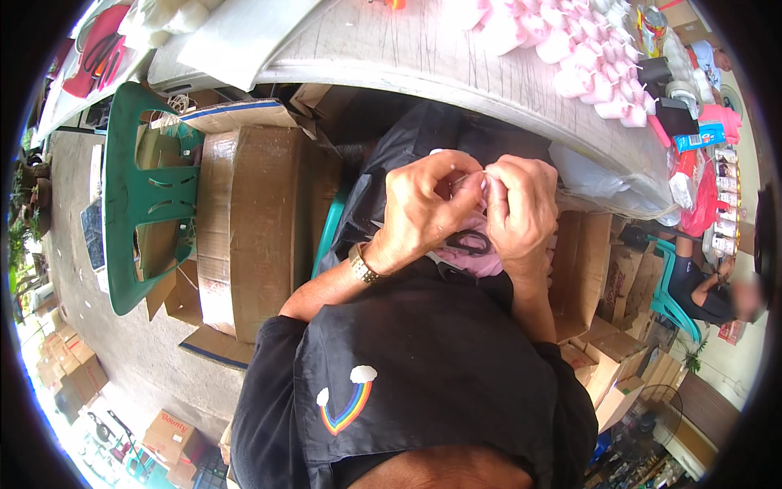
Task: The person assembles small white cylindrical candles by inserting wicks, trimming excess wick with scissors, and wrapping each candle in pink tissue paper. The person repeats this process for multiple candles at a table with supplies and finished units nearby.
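My left hand [419, 204] and my right hand [523, 208] meet above my lap, just in front of the table edge. Both are closed in a pinch, fingertips almost touching. Between them is something small and pale, too fine to make out. Below the hands, pink material [482, 262] lies in my lap. A pair of black-handled scissors [468, 242] rests on it, partly hidden by my wrists. My left wrist carries a metal-banded watch [362, 262].
Many pink, cup-like pieces [570, 57] crowd the right part of the grey table [366, 61]. A white sheet [236, 41] lies at its left. Beside me stand a cardboard box [261, 228] and a green plastic chair [130, 196]. Another person [705, 289] sits far right.
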The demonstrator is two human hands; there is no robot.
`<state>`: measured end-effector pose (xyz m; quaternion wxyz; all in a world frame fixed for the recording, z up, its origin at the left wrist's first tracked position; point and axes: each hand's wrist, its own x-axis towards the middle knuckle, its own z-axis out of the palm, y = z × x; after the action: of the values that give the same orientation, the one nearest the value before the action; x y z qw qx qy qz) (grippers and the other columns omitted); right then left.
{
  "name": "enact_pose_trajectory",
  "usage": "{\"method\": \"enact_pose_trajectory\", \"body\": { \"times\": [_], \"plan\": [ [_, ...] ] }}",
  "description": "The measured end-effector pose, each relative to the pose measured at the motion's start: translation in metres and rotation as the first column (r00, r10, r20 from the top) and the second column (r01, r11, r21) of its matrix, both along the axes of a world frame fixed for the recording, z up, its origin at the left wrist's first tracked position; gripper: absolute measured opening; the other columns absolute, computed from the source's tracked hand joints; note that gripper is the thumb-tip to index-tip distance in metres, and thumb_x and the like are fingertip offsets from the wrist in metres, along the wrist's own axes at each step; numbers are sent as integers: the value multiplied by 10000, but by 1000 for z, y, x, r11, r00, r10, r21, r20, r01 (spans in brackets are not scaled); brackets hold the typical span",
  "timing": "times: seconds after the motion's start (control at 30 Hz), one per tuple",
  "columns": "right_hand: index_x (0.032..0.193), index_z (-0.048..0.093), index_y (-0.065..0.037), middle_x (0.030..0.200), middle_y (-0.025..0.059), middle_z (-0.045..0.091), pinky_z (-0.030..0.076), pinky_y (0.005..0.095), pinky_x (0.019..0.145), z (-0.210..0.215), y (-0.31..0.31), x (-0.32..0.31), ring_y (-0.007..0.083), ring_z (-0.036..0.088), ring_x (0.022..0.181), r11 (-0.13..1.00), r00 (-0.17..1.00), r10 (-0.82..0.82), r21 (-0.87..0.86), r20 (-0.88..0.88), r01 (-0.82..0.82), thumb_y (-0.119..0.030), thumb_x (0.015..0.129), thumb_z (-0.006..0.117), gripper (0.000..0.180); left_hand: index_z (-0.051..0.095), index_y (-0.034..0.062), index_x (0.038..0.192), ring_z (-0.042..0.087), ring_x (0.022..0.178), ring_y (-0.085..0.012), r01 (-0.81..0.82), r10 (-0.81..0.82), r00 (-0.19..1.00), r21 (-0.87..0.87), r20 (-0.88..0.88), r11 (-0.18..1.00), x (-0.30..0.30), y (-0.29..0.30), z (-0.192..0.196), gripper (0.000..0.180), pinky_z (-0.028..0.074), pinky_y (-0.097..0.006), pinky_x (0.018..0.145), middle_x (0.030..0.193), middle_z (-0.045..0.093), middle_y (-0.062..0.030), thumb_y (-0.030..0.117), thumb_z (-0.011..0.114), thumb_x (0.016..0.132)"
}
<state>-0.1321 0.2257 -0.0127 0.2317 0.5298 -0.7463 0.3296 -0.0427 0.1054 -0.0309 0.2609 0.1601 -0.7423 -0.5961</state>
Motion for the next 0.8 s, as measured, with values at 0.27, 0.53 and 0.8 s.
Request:
{"method": "enact_pose_trajectory", "body": {
  "times": [0.27, 0.53, 0.8],
  "plan": [
    [944, 627, -32, 861, 82, 645, 466, 352, 684, -8, -3, 7, 243, 618, 743, 996, 996, -84, -22, 43, 85, 47, 742, 714, 234, 702, -18, 927, 583, 673, -16, 10, -25, 998, 246, 58, 969, 1, 4, -7, 115, 483, -183, 608, 748, 685, -2, 81, 725, 873],
    [914, 622, -41, 845, 69, 638, 449, 362, 690, -11, -2, 4, 232, 615, 716, 995, 995, -90, -36, -33, 89, 23, 742, 718, 207, 699, -17, 931, 579, 667, -19, 77, -82, 997, 397, -2, 915, 4, 7, -7, 109, 470, -186, 579, 759, 694, -24, 79, 709, 882],
    [884, 619, -37, 831, 66, 627, 446, 368, 683, -9, 1, 1, 233, 599, 684, 993, 993, -96, -79, -63, 91, 35, 752, 668, 157, 678, -10, 923, 474, 595, 8, 160, -199, 976, 322, 94, 933, 5, 0, 5, 83, 364, -181, 507, 665, 593, 45, 69, 670, 899]
  ]
}}
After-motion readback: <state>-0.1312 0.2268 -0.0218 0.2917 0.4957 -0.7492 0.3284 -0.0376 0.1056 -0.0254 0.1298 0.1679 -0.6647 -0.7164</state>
